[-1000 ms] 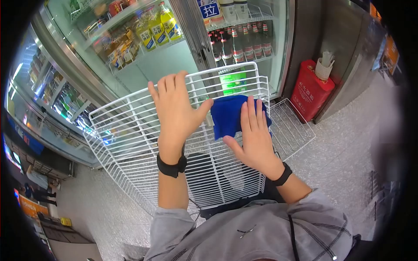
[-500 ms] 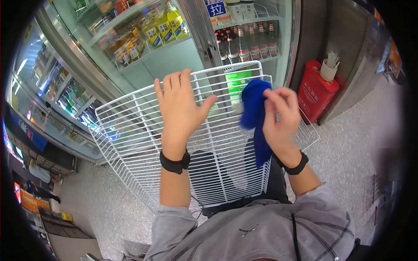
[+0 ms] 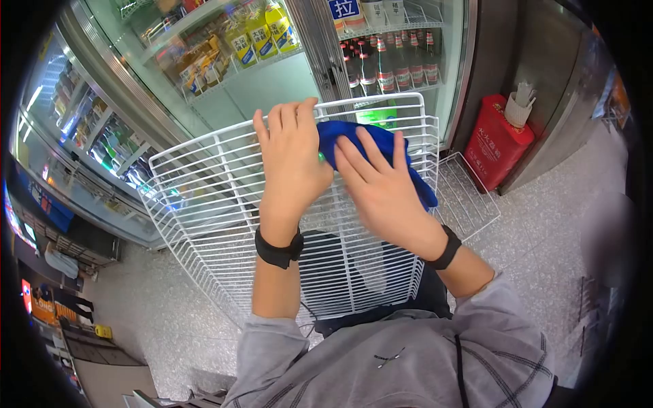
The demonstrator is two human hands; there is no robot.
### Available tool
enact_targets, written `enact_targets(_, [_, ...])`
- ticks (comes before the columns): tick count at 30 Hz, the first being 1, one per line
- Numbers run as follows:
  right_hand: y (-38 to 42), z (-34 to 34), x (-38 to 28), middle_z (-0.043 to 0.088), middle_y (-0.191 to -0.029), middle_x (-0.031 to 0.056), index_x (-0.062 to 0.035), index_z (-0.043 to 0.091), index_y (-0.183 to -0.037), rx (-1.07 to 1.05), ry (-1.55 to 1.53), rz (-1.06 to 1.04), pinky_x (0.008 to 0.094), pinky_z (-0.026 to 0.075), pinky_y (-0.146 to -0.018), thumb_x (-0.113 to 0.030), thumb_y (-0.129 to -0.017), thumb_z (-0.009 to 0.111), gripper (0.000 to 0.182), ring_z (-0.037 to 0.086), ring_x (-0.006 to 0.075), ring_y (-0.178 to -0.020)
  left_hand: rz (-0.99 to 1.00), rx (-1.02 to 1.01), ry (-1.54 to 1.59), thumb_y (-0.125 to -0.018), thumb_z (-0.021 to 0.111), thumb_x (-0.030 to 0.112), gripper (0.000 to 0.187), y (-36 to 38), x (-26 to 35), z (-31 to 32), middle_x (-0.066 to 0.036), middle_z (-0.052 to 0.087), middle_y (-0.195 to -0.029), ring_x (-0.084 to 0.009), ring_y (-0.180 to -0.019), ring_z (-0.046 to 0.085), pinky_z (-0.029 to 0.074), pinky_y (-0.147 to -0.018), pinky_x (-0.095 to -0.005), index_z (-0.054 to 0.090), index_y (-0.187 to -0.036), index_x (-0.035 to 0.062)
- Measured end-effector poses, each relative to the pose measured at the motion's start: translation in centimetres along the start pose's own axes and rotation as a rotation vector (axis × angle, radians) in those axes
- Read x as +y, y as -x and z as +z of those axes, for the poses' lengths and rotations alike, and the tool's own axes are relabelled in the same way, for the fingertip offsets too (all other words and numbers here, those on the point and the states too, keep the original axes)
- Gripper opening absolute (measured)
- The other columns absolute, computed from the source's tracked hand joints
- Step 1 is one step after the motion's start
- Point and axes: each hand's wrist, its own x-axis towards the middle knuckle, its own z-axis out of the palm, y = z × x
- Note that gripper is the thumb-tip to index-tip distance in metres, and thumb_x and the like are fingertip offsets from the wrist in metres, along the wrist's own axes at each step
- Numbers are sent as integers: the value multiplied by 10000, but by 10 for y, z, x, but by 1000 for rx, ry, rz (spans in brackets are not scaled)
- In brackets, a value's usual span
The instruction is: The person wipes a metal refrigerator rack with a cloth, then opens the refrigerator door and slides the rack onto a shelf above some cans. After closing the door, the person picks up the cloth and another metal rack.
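A white wire rack (image 3: 224, 197) is propped in front of me, tilted, its lower part over my legs. My left hand (image 3: 291, 160) is closed on its upper edge, fingertips hooked over the top bar. Beside it, my right hand (image 3: 384, 187) holds a blue cloth (image 3: 350, 132) against the upper bars. The right fingers are somewhat spread over the cloth, and part of the cloth trails out to the right of the hand. The palm side of that hand is hidden.
Behind the rack stands a glass-door fridge with yellow packs (image 3: 262, 37) and red-labelled bottles (image 3: 384, 68). A red box (image 3: 493, 146) topped by a white holder (image 3: 518, 110) is at the right. Another wire shelf (image 3: 466, 194) lies beside the rack. Someone in dark trousers (image 3: 71, 302) is far left.
My right hand has moved left with the cloth, from the rack's right side to its upper middle, and now presses it on the bars. The left hand has shifted slightly right, thumb drawn in.
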Motion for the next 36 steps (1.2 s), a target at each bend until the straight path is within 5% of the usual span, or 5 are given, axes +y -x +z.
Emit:
enact_targets(10, [-2, -25, 24, 500, -1419, 146, -64, 540, -1321, -19, -557, 10, 639, 138, -1134, -238, -796, 726, 584, 400, 356, -1371, 78, -53, 79, -576, 858, 280, 792, 4, 1, -17, -213, 509, -1182, -381, -1213, 423, 160, -1102, -620, 587, -1320, 270])
enact_targets(17, [29, -4, 87, 559, -1279, 148, -33, 466, -1364, 591, -894, 715, 356, 478, -933, -220, -945, 621, 484, 571, 232, -1156, 36, 2, 153, -660, 803, 267, 536, 4, -6, -15, -221, 505, -1188, -378, -1220, 418, 145, -1109, -610, 697, -1185, 249])
enact_targets(20, [43, -3, 97, 588, -1212, 119, -45, 473, -1357, -36, -1727, 970, 333, 492, -897, -358, -1021, 490, 459, 600, 183, -1070, 26, 5, 156, -678, 775, 255, 494, 2, -9, -9, -220, 506, -1184, -373, -1219, 423, 145, -1112, -602, 707, -1168, 242])
enact_targets(29, [51, 5, 102, 600, -1184, 70, -22, 410, -1395, -224, -1398, 607, 294, 488, -890, -265, -1016, 521, 463, 579, 135, -1057, -25, -18, 119, -714, 733, 229, 431, -5, -29, 9, -192, 551, -1122, -351, -1171, 461, 218, -1085, -474, 720, -1144, 255])
enact_targets(36, [129, 26, 80, 619, -1167, 124, 8, 382, -1393, -330, -1124, 965, 299, 481, -849, -288, -994, 556, 527, 597, 164, -967, -17, -126, 98, -747, 706, 315, 392, -19, -62, 78, -197, 593, -1098, -340, -1151, 487, 254, -1043, -459, 722, -1139, 321])
